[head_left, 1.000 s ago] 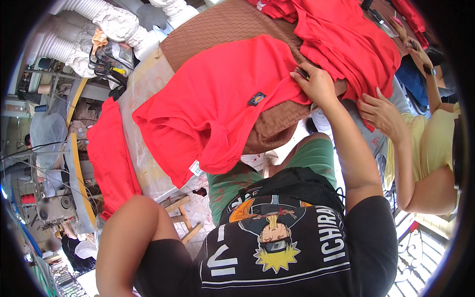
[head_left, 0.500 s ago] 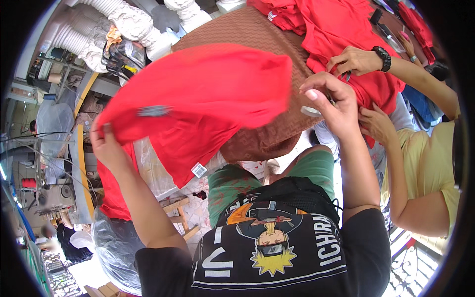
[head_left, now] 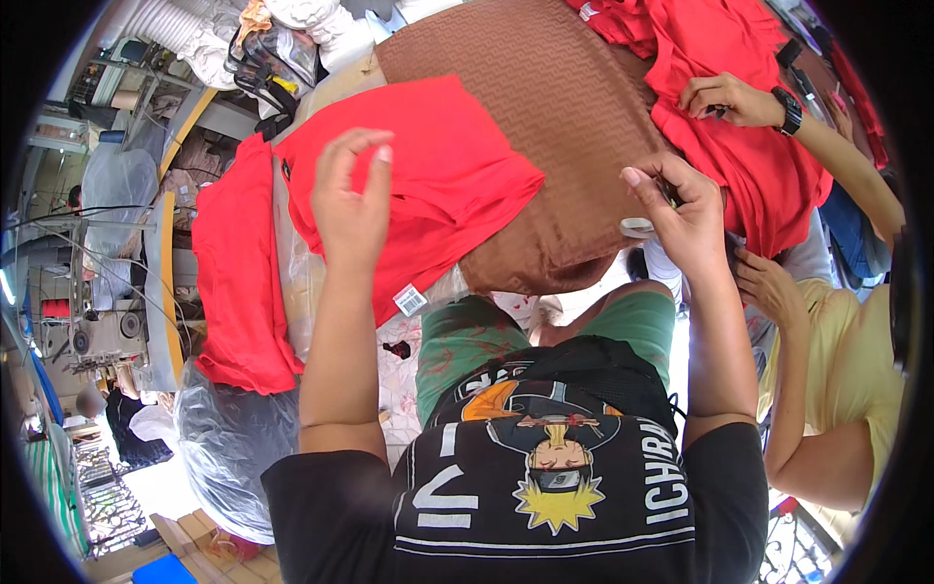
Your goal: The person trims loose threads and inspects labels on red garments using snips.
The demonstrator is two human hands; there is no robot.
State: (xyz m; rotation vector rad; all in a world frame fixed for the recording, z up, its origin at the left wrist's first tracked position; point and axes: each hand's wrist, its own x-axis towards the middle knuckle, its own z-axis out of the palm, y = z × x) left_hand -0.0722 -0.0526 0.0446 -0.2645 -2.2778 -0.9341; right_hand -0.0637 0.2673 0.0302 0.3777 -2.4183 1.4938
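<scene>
Red cloth point(head_left: 448, 146) lies partly on brown cloth point(head_left: 545, 97).
The left grip point(head_left: 352, 209) is empty; the right grip point(head_left: 695, 212) holds a small dark thing point(head_left: 669, 194).

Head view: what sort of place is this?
Probably a small garment workshop: red garments lie on a brown-covered table, a spool of red thread stands at far left, and beside it is what looks like a sewing machine.

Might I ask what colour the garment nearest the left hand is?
The garment is red, clearest in the head view.
</scene>
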